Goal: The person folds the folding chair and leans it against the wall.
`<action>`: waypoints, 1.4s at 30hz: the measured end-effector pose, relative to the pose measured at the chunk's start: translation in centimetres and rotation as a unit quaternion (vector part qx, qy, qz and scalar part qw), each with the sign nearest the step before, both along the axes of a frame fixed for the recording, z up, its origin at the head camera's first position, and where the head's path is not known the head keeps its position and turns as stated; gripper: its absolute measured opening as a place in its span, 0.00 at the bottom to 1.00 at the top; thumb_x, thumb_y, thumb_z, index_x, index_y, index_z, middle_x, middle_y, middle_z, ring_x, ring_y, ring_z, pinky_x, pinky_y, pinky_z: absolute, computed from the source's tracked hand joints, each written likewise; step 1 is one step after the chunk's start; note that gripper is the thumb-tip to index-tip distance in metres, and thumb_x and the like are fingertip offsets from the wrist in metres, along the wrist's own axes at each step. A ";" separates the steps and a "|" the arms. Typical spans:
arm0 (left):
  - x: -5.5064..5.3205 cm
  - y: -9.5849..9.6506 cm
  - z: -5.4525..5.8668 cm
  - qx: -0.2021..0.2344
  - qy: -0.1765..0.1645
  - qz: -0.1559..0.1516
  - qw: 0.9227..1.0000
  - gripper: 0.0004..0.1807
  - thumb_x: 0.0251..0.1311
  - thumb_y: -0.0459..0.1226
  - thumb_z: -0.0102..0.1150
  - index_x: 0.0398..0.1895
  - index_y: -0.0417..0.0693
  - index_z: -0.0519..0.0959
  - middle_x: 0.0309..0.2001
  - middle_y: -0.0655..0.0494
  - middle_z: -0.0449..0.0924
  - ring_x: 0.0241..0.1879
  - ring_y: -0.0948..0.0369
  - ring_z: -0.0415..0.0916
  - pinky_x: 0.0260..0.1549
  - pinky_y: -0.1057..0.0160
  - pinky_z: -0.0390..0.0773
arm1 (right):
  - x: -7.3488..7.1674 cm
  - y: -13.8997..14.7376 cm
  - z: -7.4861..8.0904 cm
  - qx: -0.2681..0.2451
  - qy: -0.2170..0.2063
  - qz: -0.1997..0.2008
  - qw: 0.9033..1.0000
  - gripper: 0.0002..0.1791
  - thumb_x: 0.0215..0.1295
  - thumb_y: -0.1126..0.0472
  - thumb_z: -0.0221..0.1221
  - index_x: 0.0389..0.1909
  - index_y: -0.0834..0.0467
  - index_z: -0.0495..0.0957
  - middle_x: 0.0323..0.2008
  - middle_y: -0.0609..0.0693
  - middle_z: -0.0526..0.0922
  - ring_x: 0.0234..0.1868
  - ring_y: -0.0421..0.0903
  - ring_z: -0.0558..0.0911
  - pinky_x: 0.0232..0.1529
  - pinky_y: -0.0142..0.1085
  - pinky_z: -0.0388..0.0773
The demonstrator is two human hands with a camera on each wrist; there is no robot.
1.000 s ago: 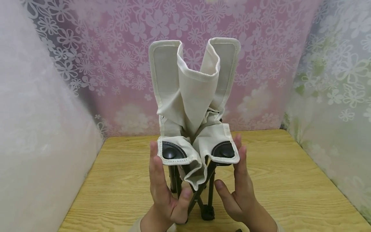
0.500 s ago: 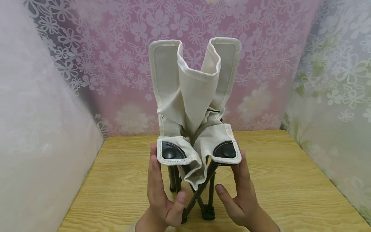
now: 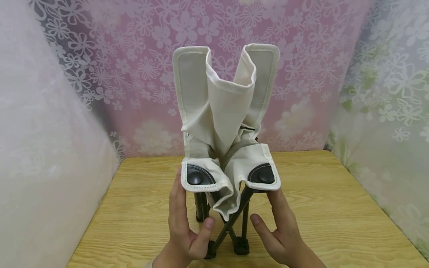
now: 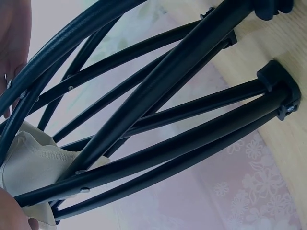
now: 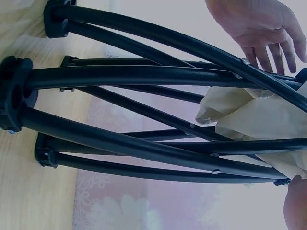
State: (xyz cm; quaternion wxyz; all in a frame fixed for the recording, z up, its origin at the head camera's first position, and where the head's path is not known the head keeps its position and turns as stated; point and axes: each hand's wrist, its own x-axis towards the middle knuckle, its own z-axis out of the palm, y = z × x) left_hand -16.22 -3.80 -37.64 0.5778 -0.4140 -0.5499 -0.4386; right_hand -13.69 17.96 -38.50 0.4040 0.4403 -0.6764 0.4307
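Note:
A small folding camp chair with a cream fabric seat (image 3: 231, 108) stands half folded on the table, its back panel rising in a deep fold. Black corner patches (image 3: 197, 175) mark the two front seat corners. Crossed black tube legs (image 4: 158, 81) run down beneath to plastic feet (image 3: 241, 245). My left hand (image 3: 186, 227) lies along the left front corner, fingers straight and thumb apart. Opposite it, my right hand (image 3: 285, 229) has its fingers reaching under the right front corner, thumb spread. Fingertips of both are partly hidden by the fabric. Neither hand curls round anything.
The chair's feet rest on a wood-grain table (image 3: 134, 208). Behind hangs a pink flowered curtain (image 3: 151, 74). Pale sheets close in the sides, plain on the left (image 3: 60, 149) and flowered on the right (image 3: 392, 130).
Both hands have slid slightly down, the left one also a little outward. The right front seat corner has shifted a little to the right. The back panel has hardly moved.

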 end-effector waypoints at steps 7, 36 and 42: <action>0.3 -0.5 -0.6 -0.010 -0.028 0.011 1.000 0.40 0.73 0.41 0.53 0.71 0.11 0.57 0.73 0.16 0.59 0.78 0.37 0.61 0.80 0.49 0.61 | 0.2 0.2 0.1 -0.005 -0.010 0.016 1.000 0.40 0.81 0.63 0.53 0.74 0.87 0.44 0.82 0.76 0.48 0.86 0.55 0.54 0.84 0.37 0.56; 0.7 -2.2 -2.6 -0.051 -0.079 0.040 0.995 0.37 0.75 0.42 0.54 0.67 0.12 0.64 0.68 0.21 0.69 0.72 0.46 0.69 0.71 0.61 0.70 | 0.7 1.9 -2.5 0.035 -0.112 -0.082 0.990 0.34 0.66 0.71 0.65 0.72 0.71 0.70 0.71 0.61 0.77 0.77 0.46 0.73 0.76 0.28 0.66; 0.7 -2.5 -3.1 -0.061 -0.099 0.046 0.992 0.35 0.75 0.42 0.55 0.67 0.13 0.66 0.67 0.25 0.72 0.64 0.48 0.73 0.58 0.61 0.73 | 0.8 2.0 -2.6 0.042 -0.143 -0.127 0.981 0.38 0.58 0.75 0.67 0.73 0.63 0.73 0.67 0.55 0.81 0.72 0.43 0.76 0.73 0.24 0.67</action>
